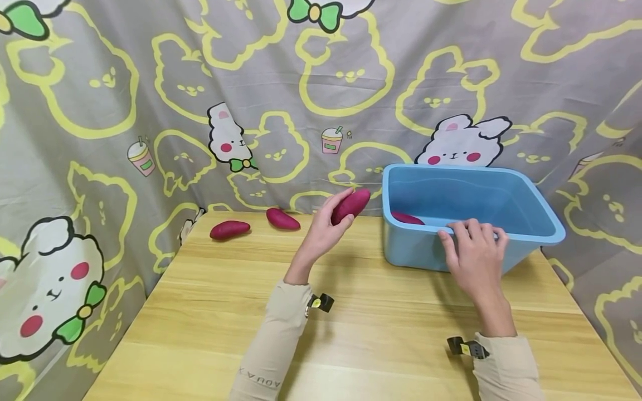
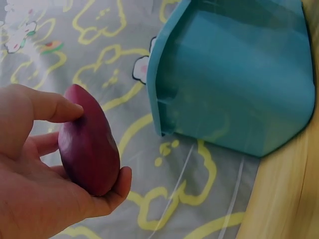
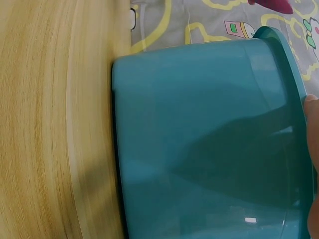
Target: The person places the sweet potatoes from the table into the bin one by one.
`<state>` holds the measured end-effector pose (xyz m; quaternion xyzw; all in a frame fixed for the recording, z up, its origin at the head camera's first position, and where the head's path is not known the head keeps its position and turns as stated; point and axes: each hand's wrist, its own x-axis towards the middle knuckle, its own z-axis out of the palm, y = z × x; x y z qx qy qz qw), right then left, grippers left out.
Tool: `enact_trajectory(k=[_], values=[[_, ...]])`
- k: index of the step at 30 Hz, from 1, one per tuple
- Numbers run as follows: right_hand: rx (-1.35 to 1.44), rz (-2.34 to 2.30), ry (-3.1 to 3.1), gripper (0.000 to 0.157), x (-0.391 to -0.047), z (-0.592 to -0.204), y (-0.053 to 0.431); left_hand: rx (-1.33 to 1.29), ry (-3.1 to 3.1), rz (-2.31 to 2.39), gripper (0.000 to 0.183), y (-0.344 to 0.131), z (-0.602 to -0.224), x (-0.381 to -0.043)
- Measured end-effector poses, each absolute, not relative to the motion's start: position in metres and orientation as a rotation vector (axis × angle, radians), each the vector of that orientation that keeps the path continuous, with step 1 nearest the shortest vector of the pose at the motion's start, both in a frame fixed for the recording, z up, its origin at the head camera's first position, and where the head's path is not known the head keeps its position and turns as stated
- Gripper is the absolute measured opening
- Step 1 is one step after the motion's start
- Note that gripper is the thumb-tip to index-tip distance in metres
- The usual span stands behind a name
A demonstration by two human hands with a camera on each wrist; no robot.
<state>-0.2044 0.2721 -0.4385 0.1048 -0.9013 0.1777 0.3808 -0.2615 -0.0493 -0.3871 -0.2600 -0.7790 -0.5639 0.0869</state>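
Note:
My left hand (image 1: pixel 321 234) holds a purple sweet potato (image 1: pixel 352 205) in the air, left of the blue bin (image 1: pixel 413 248). Thumb and fingers curl round its sides in the left wrist view, where the sweet potato (image 2: pixel 89 147) points upward. On the bin's near rim, my right hand (image 1: pixel 476 259) keeps its grip, fingertips over the edge and thumb on the outside. Inside the bin lies another sweet potato (image 1: pixel 407 218), partly hidden by the front wall. Two more, a left one (image 1: pixel 229 229) and a right one (image 1: pixel 283 219), lie at the table's back left.
The bin stands on the wooden table (image 1: pixel 351 334) at its back right. Behind the table hangs a grey curtain (image 1: pixel 281 67) with yellow outlines and cartoon rabbits; it also runs along both sides.

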Motion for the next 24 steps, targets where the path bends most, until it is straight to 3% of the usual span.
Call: enact_trajectory(k=[24], values=[[0.259, 0.467, -2.307, 0.031, -0.204, -0.438, 0.271, -0.841, -2.298, -1.644, 0.046, -0.006, -0.376, -0.265]])
